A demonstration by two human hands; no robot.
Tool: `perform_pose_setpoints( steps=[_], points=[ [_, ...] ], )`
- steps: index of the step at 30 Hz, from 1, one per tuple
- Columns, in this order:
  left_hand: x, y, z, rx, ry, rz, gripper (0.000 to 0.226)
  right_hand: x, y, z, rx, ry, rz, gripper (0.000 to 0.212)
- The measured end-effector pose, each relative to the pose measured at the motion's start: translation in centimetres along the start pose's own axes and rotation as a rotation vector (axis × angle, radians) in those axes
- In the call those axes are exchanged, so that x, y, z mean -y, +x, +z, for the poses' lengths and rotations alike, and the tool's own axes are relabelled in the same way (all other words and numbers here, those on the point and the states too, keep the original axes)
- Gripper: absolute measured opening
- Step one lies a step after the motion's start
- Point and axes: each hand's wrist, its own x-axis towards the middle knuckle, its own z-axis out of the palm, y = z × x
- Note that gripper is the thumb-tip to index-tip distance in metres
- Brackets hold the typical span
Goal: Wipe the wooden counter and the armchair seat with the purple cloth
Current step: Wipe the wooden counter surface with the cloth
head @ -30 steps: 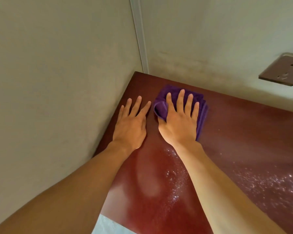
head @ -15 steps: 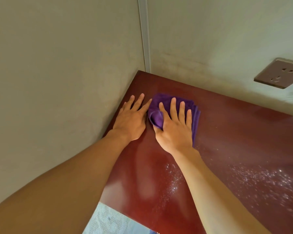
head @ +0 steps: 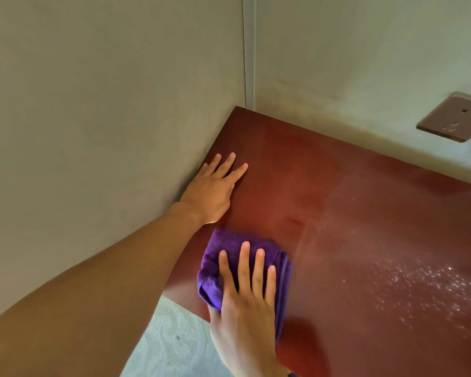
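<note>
Two plain pale walls (head: 93, 104) meet in a corner, with a thin vertical trim strip (head: 249, 50) running down the join. Fitted into that corner is the wooden counter (head: 365, 213), dark red and glossy. It looks rigid and probably slick, so a cloth should glide over it under light pressure.

The left hand (head: 212, 191) lies flat on the counter beside the left wall, fingers straight and spread, holding nothing. The right hand (head: 245, 303) presses palm-down on the purple cloth (head: 229, 248), its four fingers straight and slightly apart rather than gripping. The cloth sits near the counter's front left edge, folded into several layers. It looks soft, light and limp, likely to bunch or unfold if dragged by one corner. It seems best driven with a flat palm, or lifted by pinching the stacked folded edge on its right side.

A brown wall socket (head: 452, 117) is cut off at the right edge. Pale specks (head: 433, 281) glint on the counter to the right; whether they are water or dust is unclear. A strip of grey floor (head: 161, 336) shows below the counter.

The right thumb is hidden, as is the cloth under the palm. The armchair is not in view.
</note>
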Motion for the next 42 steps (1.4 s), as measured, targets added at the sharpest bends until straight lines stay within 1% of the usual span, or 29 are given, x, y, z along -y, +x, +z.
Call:
perform_pose_setpoints(
  steps=[2, 4, 6, 8, 11, 15, 19, 21, 23, 26, 28, 30, 33, 35, 39, 42],
  points=[
    [0.2, 0.1, 0.1, 0.005, 0.014, -0.003, 0.064, 1.1, -1.9, 0.6, -0.01, -0.004, 0.019, 0.096],
    [0.4, 0.0, 0.3, -0.002, 0.032, -0.003, 0.068, 1.4, -2.9, 0.8, -0.028, -0.027, 0.035, 0.087],
    [0.5, 0.0, 0.5, -0.026, 0.051, 0.002, 0.068, 1.1, -3.2, 1.0, -0.047, -0.063, 0.033, 0.079],
    [0.6, -0.1, 0.7, -0.058, 0.072, 0.015, 0.065, 0.8, -3.1, 1.1, -0.046, -0.07, 0.036, 0.081],
    [1.0, -0.1, 0.4, -0.087, 0.108, 0.039, 0.059, 1.2, -2.0, 0.9, -0.01, -0.003, 0.057, 0.091],
    [1.2, 0.3, -0.9, -0.069, 0.11, 0.055, 0.056, 1.6, 2.1, 0.6, -0.001, 0.063, 0.066, 0.102],
    [1.2, 0.9, -2.4, 0.006, 0.068, 0.063, 0.053, 3.2, 8.7, -0.6, -0.024, 0.082, 0.113, 0.094],
    [1.2, 1.1, -2.8, 0.04, 0.048, 0.049, 0.052, 4.3, 10.1, -0.9, -0.005, 0.107, 0.131, 0.09],
    [1.1, 1.3, -3.1, 0.069, 0.047, 0.038, 0.051, 5.1, 9.6, -0.6, 0.02, 0.109, 0.082, 0.092],
    [0.9, 1.3, -2.9, 0.076, 0.03, 0.01, 0.05, 6.1, 6.7, 0.8, 0.066, 0.08, -0.11, 0.096],
    [0.7, 1.1, -2.7, 0.063, 0.006, -0.008, 0.05, 6.3, 4.3, 1.6, 0.087, 0.035, -0.215, 0.092],
    [0.4, 0.9, -2.1, 0.021, -0.04, -0.031, 0.049, 5.6, 2.2, 1.5, 0.082, -0.01, -0.241, 0.087],
    [-0.4, 0.7, -1.4, -0.041, -0.104, -0.066, 0.046, 3.3, 0.1, 1.3, 0.008, -0.055, -0.187, 0.078],
    [-1.0, 0.2, -1.0, -0.081, -0.102, -0.065, 0.046, 1.6, -0.7, 0.9, -0.04, -0.082, -0.112, 0.081],
    [-3.8, -2.4, 0.1, -0.157, -0.112, -0.032, 0.046, -2.8, -2.6, -0.8, -0.047, -0.125, 0.082, 0.086],
    [-7.2, -5.1, 1.7, -0.145, -0.11, -0.021, 0.048, -7.4, -4.2, -1.8, -0.075, -0.155, 0.248, 0.085]
  ],
)
